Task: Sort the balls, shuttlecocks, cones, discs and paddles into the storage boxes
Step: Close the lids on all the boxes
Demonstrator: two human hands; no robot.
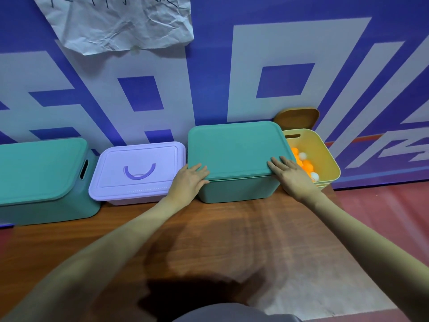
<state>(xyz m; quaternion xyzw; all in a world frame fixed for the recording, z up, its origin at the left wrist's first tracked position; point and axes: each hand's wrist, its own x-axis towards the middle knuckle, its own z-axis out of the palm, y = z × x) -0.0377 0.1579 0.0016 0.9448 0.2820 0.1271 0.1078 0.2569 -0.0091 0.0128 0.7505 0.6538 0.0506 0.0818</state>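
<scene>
- While both arms reach forward over the wooden table, the two hands rest on the lid of the middle green box; this box stands third from the left in a row of four boxes along the blue and white wall.
- The left hand lies at the front left corner of the green lid; its fingers are almost straight and spread on top of the lid, while the thumb sits at the lid's front edge; I cannot tell whether the thumb hooks under the edge.
- The right hand lies flat on the front right corner of the same lid, fingers straight and close together, holding nothing.
- The lid sits level on its box and covers it fully, so the contents are hidden.
- Just to the right, touching or nearly touching, stands an open yellow box; inside are orange balls and some white balls; its brownish yellow lid leans upright against the wall behind it.
- Left of the middle box is a purple box, closed, with a curved handle lying flat in its lid.
- At the far left is another green box, closed too, with a handle slot in its side.
- A crumpled white paper hangs on the wall above.
</scene>
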